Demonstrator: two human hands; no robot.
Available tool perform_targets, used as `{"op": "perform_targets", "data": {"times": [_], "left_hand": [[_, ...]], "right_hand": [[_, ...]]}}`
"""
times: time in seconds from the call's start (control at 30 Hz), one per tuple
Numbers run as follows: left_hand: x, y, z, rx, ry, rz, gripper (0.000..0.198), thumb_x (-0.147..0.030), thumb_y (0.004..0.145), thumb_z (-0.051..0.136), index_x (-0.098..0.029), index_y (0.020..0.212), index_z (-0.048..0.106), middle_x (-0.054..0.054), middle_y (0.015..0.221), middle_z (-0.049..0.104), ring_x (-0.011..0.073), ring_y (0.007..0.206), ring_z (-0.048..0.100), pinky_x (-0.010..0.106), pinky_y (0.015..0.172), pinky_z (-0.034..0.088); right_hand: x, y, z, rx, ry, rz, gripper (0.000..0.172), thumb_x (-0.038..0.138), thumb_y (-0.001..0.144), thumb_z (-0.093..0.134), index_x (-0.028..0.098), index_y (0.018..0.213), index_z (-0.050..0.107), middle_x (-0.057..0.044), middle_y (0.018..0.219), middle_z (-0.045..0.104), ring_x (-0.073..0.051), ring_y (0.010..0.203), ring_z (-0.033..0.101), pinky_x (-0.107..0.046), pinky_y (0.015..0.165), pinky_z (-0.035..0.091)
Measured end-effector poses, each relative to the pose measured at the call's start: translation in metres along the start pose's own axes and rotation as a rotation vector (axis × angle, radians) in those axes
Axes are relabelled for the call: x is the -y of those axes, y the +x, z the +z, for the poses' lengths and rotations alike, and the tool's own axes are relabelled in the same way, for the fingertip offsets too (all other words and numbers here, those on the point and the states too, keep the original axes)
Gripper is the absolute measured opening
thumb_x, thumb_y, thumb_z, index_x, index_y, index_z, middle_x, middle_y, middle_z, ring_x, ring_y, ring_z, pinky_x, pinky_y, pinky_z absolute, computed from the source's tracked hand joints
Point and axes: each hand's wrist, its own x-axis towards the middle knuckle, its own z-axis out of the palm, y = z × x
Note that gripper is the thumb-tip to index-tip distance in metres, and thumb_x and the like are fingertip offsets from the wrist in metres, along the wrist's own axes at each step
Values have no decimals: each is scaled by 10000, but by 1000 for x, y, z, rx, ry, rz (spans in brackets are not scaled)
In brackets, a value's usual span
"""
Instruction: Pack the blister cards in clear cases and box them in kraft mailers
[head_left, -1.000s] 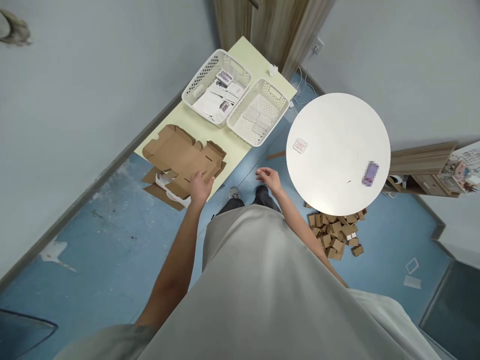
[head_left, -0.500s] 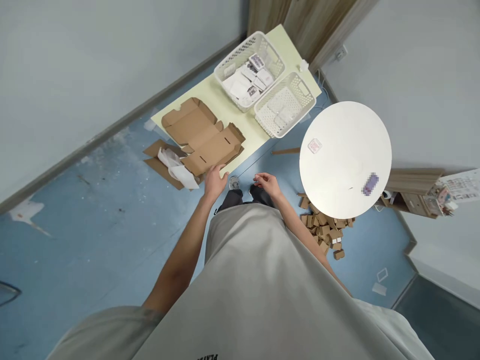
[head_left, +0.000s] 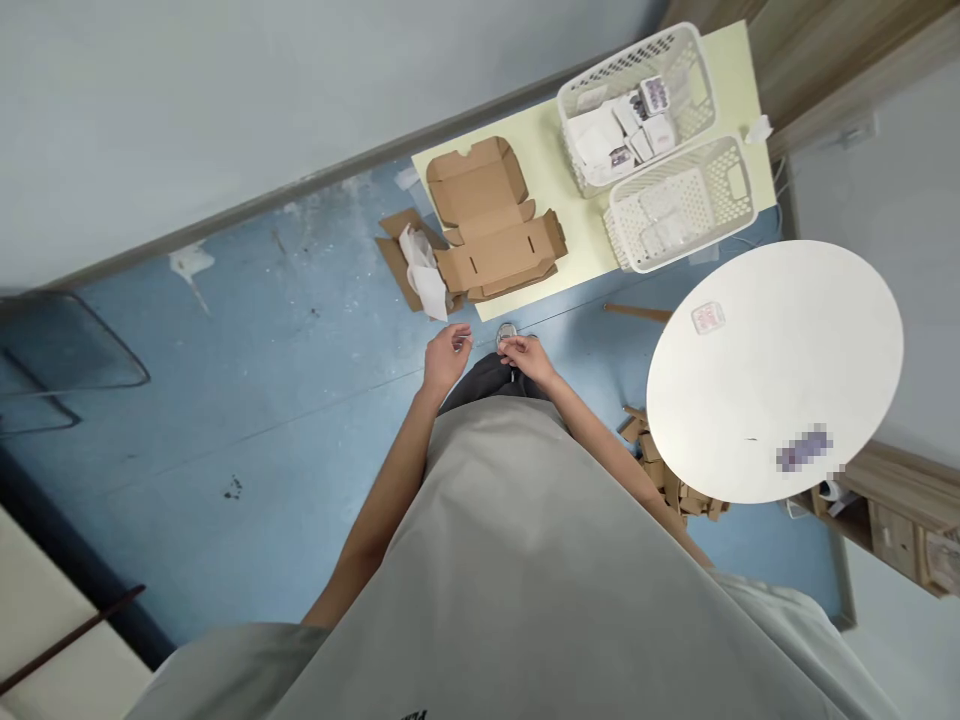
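My left hand (head_left: 445, 357) hangs in front of my waist with its fingers loosely bent and apart, holding nothing I can see. My right hand (head_left: 525, 356) is close beside it with fingers curled together; whether they pinch anything is hidden. Both hands are above the blue floor, just short of the near edge of a pale yellow low table (head_left: 559, 170). A flat unfolded cardboard box (head_left: 487, 222) lies on that table, a short way beyond my left hand and not touched.
Two white plastic baskets (head_left: 637, 100) (head_left: 686, 205) with small packets stand on the yellow table's right end. A round white table (head_left: 780, 370) at the right carries a small packet (head_left: 707, 318). Small cardboard boxes (head_left: 675, 492) are piled under it. A white bag on cardboard (head_left: 421, 272) lies on the floor.
My left hand has come off the cardboard box and drawn back toward my right hand. The view has swung left, so the tables now sit further right.
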Motion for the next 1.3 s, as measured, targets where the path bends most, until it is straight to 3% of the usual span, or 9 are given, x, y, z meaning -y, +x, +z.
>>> {"op": "perform_targets", "data": {"times": [0.2,0.33,0.47,0.57,0.7,0.83,0.93,1.1,1.3], "left_hand": [[29,-23,-32,-78,-39,-84,271,-276,935,691,-205,1185,769,137,1236,810,287,1168,763,461,1133,572],[47,-10,-48,-107,-81,-112,279,-272,926,690,-187,1178,772,148,1215,815,293,1163,768,461,1134,571],[62,8,-69,-48,-100,-85,301,-276,924,683,-170,1192,772,151,1205,823,290,1112,780,463,1108,588],[81,19,-98,-9,-111,-65,312,-301,925,689,-188,1204,772,132,1209,829,279,1098,782,457,1105,594],[122,34,-149,2,-149,-82,324,-334,933,689,-197,1216,767,130,1231,830,274,1108,783,456,1121,590],[166,48,-196,-43,-162,-174,301,-351,929,699,-183,1169,767,150,1221,824,295,1167,772,469,1139,580],[187,51,-218,-73,-179,-250,315,-368,934,690,-169,1167,764,173,1245,811,310,1208,762,469,1139,577],[205,53,-223,2,-207,-359,388,-430,936,692,-169,1217,754,183,1286,804,316,1169,774,481,1109,587],[234,55,-182,73,-292,-461,397,-483,922,711,-204,1202,750,175,1271,815,337,1211,768,515,1142,570]], "right_hand": [[-1,8,40,190,-76,5,113,280,943,847,185,917,791,-24,855,797,-142,725,743,-291,830,649],[2,16,59,216,-170,-39,70,249,960,802,186,929,810,-12,869,800,-152,733,753,-303,849,640],[-1,26,85,161,-240,-73,94,270,950,786,198,971,842,-27,949,828,-207,961,802,-342,971,633],[-4,35,117,110,-239,-49,108,263,919,799,205,994,850,-50,1095,847,-232,1111,794,-371,1047,621],[-6,53,167,17,-191,42,217,283,902,826,212,1106,845,-71,1298,821,-240,1205,769,-373,1038,635],[-3,79,213,-62,-140,94,352,334,939,810,202,1266,815,-82,1326,809,-228,1179,765,-352,1004,649],[1,101,241,-134,-93,140,409,355,953,806,178,1322,792,-100,1327,800,-228,1153,767,-357,1004,652],[-4,142,267,-198,11,206,527,355,969,800,109,1430,729,-137,1319,779,-234,1155,760,-369,1020,632],[-46,226,263,-265,95,365,339,265,985,750,161,1308,764,-63,1142,802,-185,1036,775,-351,1019,614]]}}
